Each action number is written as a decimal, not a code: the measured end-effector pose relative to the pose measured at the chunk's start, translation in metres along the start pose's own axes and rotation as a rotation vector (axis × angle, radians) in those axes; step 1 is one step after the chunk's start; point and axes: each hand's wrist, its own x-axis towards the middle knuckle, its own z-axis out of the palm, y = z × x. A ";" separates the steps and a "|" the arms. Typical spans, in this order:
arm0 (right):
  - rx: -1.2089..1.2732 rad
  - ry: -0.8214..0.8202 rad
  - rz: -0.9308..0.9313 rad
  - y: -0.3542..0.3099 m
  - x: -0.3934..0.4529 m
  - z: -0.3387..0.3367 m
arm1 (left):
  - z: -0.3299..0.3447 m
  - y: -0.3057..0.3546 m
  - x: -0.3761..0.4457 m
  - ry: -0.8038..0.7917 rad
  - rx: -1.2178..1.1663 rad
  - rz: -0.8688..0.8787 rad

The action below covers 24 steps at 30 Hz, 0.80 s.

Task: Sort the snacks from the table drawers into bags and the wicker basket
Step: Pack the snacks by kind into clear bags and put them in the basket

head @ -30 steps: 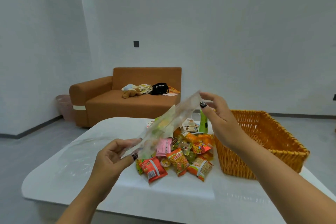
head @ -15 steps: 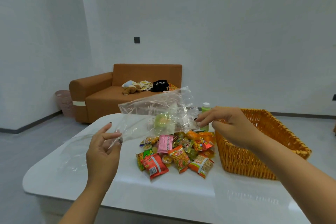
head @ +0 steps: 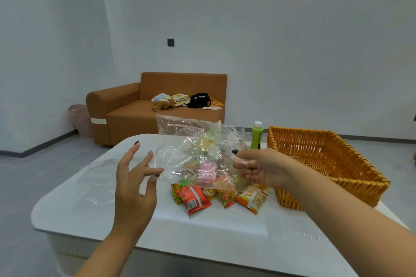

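Bag (head: 191, 148), one, between two hands (head: 132, 191) (head: 263, 168)

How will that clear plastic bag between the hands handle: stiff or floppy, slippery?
Probably floppy: the clear plastic bag hangs creased and crumpled between the left hand and right hand, which pinch its edges. Likely very light, since fingertip pinches alone hold it up. Its glossy film may slip.

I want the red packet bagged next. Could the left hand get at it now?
Probably, if the left hand lets go of the bag: the red packet lies uncovered at the front of the pile, nothing between them.
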 end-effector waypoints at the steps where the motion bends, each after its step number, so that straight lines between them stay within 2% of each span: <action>1: -0.002 0.003 -0.003 0.004 0.002 0.003 | 0.001 -0.001 -0.004 -0.007 0.021 0.047; 3: -0.039 0.031 -0.100 0.014 0.004 0.007 | 0.002 -0.003 -0.013 -0.065 0.031 0.093; 5: -0.131 0.125 -0.294 0.021 0.003 0.009 | 0.002 -0.012 -0.023 -0.157 -0.013 0.034; 8: -0.302 0.330 -0.653 0.030 -0.001 0.006 | -0.003 -0.021 -0.031 -0.226 -0.189 -0.273; 11: -0.555 0.414 -1.026 0.039 -0.002 -0.004 | -0.012 -0.023 -0.024 -0.240 -0.397 -0.572; 13: -0.728 0.412 -1.216 0.047 -0.006 -0.009 | -0.018 -0.025 -0.016 -0.383 -0.496 -0.665; 16: -1.066 0.479 -1.547 0.059 -0.013 -0.013 | -0.013 -0.024 -0.011 -0.716 -0.396 -0.664; 18: -1.237 0.447 -1.702 0.066 -0.013 -0.011 | -0.001 -0.021 -0.015 -0.758 -0.342 -0.638; 20: -1.339 0.266 -1.685 0.072 -0.013 -0.010 | 0.012 -0.021 -0.019 -0.741 -0.347 -0.645; 21: -1.339 0.141 -1.604 0.074 -0.015 -0.008 | 0.017 -0.022 -0.023 -0.737 -0.340 -0.638; 22: -1.285 0.020 -1.460 0.077 -0.016 -0.008 | 0.022 -0.023 -0.026 -0.737 -0.320 -0.628; 24: -0.967 -0.191 -1.008 0.078 -0.024 -0.004 | 0.029 -0.023 -0.032 -0.712 -0.261 -0.587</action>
